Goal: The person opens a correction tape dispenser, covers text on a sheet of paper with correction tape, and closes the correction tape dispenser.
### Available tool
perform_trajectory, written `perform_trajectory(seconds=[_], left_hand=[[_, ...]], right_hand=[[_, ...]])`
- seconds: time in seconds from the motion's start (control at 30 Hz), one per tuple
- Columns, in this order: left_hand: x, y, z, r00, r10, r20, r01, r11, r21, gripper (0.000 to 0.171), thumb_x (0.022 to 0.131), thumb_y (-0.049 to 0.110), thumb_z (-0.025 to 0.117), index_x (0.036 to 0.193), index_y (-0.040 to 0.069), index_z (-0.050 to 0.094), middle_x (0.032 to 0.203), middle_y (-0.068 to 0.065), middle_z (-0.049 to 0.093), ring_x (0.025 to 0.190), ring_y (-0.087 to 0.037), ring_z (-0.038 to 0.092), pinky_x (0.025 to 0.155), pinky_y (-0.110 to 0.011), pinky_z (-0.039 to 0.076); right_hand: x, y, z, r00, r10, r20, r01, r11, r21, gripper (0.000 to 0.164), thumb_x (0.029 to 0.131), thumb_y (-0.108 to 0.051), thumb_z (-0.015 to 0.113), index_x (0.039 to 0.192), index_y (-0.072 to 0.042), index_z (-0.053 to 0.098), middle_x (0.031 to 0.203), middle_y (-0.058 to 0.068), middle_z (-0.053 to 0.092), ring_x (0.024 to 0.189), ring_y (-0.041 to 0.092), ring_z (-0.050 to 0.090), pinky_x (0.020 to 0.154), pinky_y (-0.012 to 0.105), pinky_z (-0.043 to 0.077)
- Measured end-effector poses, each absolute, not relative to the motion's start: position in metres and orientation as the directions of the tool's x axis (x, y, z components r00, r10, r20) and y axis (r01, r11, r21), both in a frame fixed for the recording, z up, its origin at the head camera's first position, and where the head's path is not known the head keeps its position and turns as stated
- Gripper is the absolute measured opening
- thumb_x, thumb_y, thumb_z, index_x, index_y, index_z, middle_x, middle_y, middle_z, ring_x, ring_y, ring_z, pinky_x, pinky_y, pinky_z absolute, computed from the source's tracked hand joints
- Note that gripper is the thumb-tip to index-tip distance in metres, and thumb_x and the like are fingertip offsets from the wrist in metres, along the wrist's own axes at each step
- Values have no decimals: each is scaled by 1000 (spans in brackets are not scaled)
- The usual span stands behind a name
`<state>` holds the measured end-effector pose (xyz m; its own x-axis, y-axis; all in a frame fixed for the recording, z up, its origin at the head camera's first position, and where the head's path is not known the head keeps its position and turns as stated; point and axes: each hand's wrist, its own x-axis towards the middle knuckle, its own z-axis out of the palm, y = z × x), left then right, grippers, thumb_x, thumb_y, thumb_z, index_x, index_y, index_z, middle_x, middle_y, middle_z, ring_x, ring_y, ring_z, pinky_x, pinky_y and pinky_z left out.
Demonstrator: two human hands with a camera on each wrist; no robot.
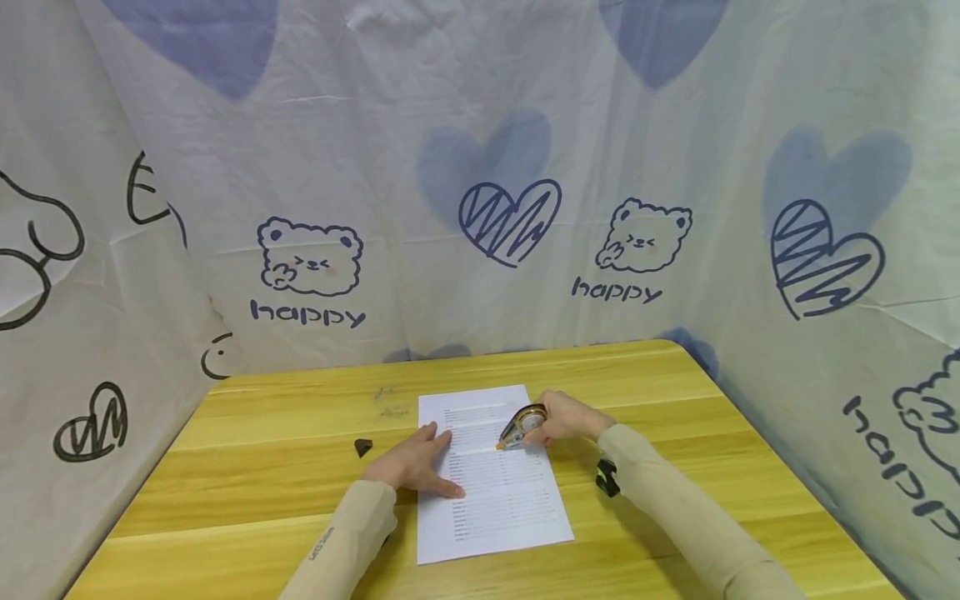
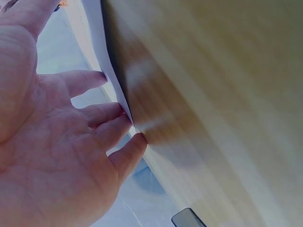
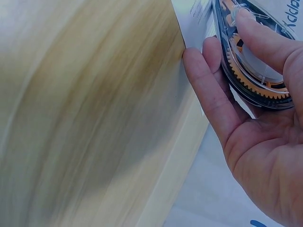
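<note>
A printed sheet of paper lies on the wooden table. My left hand rests on its left edge with the fingers spread; in the left wrist view the fingertips press along the paper's edge. My right hand grips a correction tape dispenser over the upper right of the sheet, its orange tip right at a printed line. A white strip runs across the text left of that tip. The right wrist view shows the dispenser between thumb and fingers, with orange gears inside its clear case.
A small dark cap-like piece lies on the table left of the left hand. Patterned white cloth hangs behind and at both sides of the table. A dark band with a yellow-green part shows at the right wrist.
</note>
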<state>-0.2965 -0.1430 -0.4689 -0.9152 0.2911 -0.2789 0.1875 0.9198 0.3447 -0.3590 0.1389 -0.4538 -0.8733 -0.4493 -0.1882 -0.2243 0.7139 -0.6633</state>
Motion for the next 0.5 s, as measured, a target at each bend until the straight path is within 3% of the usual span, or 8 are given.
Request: perform_trajectory(seconds=[0.5], left_hand=[[-293,-142,-464,-915,298,-271,197,918,345,106,69,58,82,153,13,36,163,-16,20,150,-34,20,120,-53,25]], right_hand=[[-361,144,-455,-874,-452,-181,-232,713,-662,17,79,-14,83,89,-5,71,74,2,70,60,11,62,60,31,59]])
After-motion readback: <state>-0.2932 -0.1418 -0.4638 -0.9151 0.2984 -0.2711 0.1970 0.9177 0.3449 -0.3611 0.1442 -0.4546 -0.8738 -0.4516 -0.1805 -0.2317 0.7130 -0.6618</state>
